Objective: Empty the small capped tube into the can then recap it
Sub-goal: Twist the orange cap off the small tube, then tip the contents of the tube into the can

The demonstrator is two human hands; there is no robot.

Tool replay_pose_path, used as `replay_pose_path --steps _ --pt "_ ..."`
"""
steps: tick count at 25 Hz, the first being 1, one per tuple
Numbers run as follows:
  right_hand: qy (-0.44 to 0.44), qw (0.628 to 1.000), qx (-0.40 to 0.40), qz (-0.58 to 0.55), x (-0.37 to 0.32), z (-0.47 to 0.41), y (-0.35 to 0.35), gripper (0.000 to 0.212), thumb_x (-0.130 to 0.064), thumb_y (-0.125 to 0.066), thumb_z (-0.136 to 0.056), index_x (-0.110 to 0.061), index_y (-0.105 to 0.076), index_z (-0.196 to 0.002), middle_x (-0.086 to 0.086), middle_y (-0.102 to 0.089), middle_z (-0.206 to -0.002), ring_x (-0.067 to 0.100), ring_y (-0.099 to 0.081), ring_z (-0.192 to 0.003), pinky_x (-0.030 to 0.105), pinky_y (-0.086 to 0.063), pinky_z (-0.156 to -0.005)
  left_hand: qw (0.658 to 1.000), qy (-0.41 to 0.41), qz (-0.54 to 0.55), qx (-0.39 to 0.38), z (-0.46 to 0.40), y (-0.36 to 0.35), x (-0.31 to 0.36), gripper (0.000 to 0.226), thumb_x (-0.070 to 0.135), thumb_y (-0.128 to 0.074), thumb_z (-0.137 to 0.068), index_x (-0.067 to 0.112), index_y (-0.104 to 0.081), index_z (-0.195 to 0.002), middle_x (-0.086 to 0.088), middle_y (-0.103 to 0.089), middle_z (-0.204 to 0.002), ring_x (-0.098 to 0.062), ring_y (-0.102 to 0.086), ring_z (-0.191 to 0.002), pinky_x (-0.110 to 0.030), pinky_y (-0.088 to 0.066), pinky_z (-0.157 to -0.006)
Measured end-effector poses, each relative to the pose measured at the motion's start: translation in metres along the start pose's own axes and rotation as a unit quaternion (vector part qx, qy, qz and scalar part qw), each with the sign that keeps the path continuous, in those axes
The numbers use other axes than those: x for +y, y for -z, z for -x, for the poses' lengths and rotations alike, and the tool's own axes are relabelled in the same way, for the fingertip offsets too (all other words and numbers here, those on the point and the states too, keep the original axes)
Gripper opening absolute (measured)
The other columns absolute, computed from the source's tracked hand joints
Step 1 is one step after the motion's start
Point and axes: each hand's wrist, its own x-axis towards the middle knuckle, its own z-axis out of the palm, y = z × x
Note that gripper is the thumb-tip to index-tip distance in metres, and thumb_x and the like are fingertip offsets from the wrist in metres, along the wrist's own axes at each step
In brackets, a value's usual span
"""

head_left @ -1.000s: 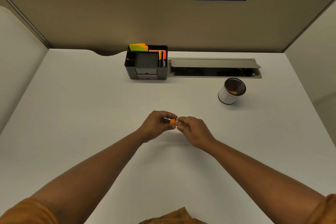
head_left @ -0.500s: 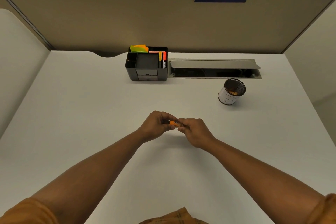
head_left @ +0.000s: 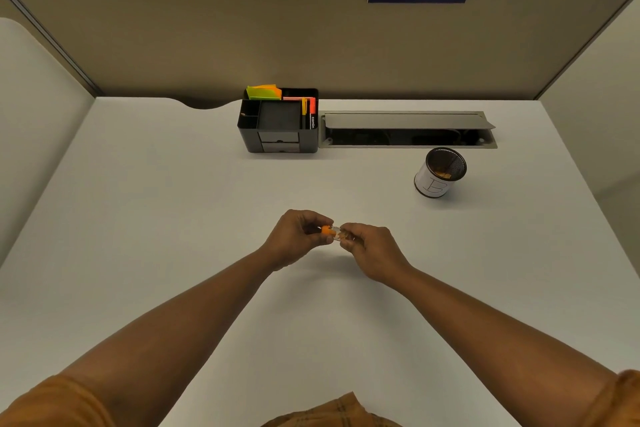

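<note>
Both hands meet over the middle of the white desk. My left hand (head_left: 298, 237) pinches the orange cap (head_left: 326, 230) of a small clear tube (head_left: 338, 234). My right hand (head_left: 370, 248) grips the tube's clear body; most of it is hidden by my fingers. The cap sits at the tube's left end; whether it is fully seated I cannot tell. A white can (head_left: 437, 174) with a dark inside stands upright at the right, well beyond my right hand, with some orange-brown bits visible in it.
A black desk organiser (head_left: 278, 128) with coloured sticky notes and markers stands at the back centre. Beside it, to the right, lies an open metal cable tray (head_left: 408, 130). Beige partition walls (head_left: 207, 35) close the desk on three sides.
The hands have stayed together in the same spot. The fingers have shifted slightly on the cap and tube, and the orange cap shows a little more now.
</note>
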Motion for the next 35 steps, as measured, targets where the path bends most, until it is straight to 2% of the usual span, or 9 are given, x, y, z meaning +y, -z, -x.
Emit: replay_pose_path --steps 5,8,11,14,18,21,26,30,35 --pt "-0.028 0.999 0.029 -0.003 0.012 0.000 -0.002 0.028 -0.020 -0.066 -0.092 -0.019 -0.065 -0.121 -0.006 -0.067 -0.097 0.015 -0.062 -0.085 0.017 -0.044 -0.071 0.998 0.038 -0.027 0.043 -0.003 -0.006 -0.011 0.030 0.004 -0.081 -0.082 0.019 -0.071 -0.107 0.005 -0.075 -0.102 -0.005 -0.074 -0.086 -0.017 -0.052 -0.074" --pt "-0.035 0.998 0.041 -0.019 0.017 0.002 -0.002 0.031 -0.020 -0.065 -0.093 -0.022 -0.061 -0.124 -0.010 -0.063 -0.103 0.009 -0.060 -0.089 0.008 -0.039 -0.071 0.992 0.042 -0.106 0.053 -0.006 -0.017 -0.020 0.028 0.004 -0.077 -0.084 0.020 -0.067 -0.104 0.004 -0.070 -0.104 -0.010 -0.069 -0.091 -0.020 -0.048 -0.076" --pt "-0.019 0.997 0.067 -0.022 0.019 -0.002 0.006 0.031 -0.021 -0.066 -0.093 -0.021 -0.062 -0.123 -0.008 -0.063 -0.108 0.011 -0.058 -0.095 0.014 -0.041 -0.077 0.984 0.037 -0.165 0.062 -0.012 -0.026 -0.033 0.024 0.009 -0.076 -0.085 0.020 -0.068 -0.105 0.004 -0.071 -0.106 -0.013 -0.063 -0.097 -0.024 -0.044 -0.082" --pt "-0.003 0.994 0.111 -0.015 0.024 -0.011 0.020 0.032 -0.017 -0.067 -0.091 -0.016 -0.064 -0.123 0.000 -0.061 -0.115 0.013 -0.055 -0.100 0.024 -0.044 -0.087 0.981 0.058 -0.177 0.063 -0.016 -0.031 -0.047 0.017 0.013 -0.072 -0.087 0.021 -0.071 -0.102 0.004 -0.072 -0.102 -0.009 -0.063 -0.086 -0.017 -0.045 -0.072" --pt "-0.018 0.989 0.149 -0.018 0.033 -0.021 0.043 0.032 -0.017 -0.066 -0.092 -0.016 -0.064 -0.124 0.001 -0.057 -0.114 0.012 -0.054 -0.098 0.014 -0.039 -0.082 0.970 0.005 -0.234 0.062 -0.020 -0.035 -0.059 0.012 0.011 -0.073 -0.082 0.015 -0.076 -0.093 0.002 -0.067 -0.092 -0.016 -0.059 -0.083 -0.032 -0.052 -0.077" --pt "-0.029 0.987 0.160 -0.019 0.040 -0.025 0.052 0.032 -0.018 -0.064 -0.093 -0.017 -0.062 -0.126 0.000 -0.057 -0.115 0.012 -0.054 -0.099 0.014 -0.037 -0.082 0.961 -0.021 -0.270 0.052 -0.023 -0.037 -0.062 0.012 0.017 -0.073 -0.084 0.020 -0.076 -0.095 0.003 -0.063 -0.096 -0.018 -0.057 -0.086 -0.029 -0.048 -0.074" --pt "-0.040 0.985 0.167 -0.025 0.043 -0.030 0.053 0.035 -0.018 -0.063 -0.095 -0.014 -0.060 -0.129 0.001 -0.058 -0.120 0.011 -0.053 -0.102 0.005 -0.033 -0.080 0.958 -0.010 -0.282 0.051 -0.022 -0.041 -0.063 0.022 0.016 -0.073 -0.082 0.017 -0.074 -0.104 -0.002 -0.061 -0.105 -0.027 -0.053 -0.097 -0.031 -0.045 -0.081" --pt "-0.041 0.984 0.168 -0.042 0.042 -0.029 0.053 0.035 -0.017 -0.063 -0.095 -0.014 -0.059 -0.130 0.002 -0.059 -0.124 0.011 -0.053 -0.104 0.019 -0.041 -0.088 0.952 0.006 -0.304 0.043 -0.025 -0.040 -0.063 0.030 0.020 -0.073 -0.082 0.019 -0.070 -0.111 0.000 -0.059 -0.113 -0.026 -0.046 -0.106 -0.031 -0.039 -0.086" --pt "-0.043 0.982 0.174 -0.053 0.045 -0.030 0.054 0.035 -0.017 -0.063 -0.094 -0.015 -0.060 -0.129 0.002 -0.059 -0.123 0.012 -0.055 -0.104 0.029 -0.048 -0.093 0.953 -0.002 -0.300 0.040 -0.022 -0.040 -0.062 0.027 0.019 -0.073 -0.079 0.018 -0.069 -0.105 0.004 -0.055 -0.114 -0.021 -0.039 -0.106 -0.032 -0.040 -0.086"
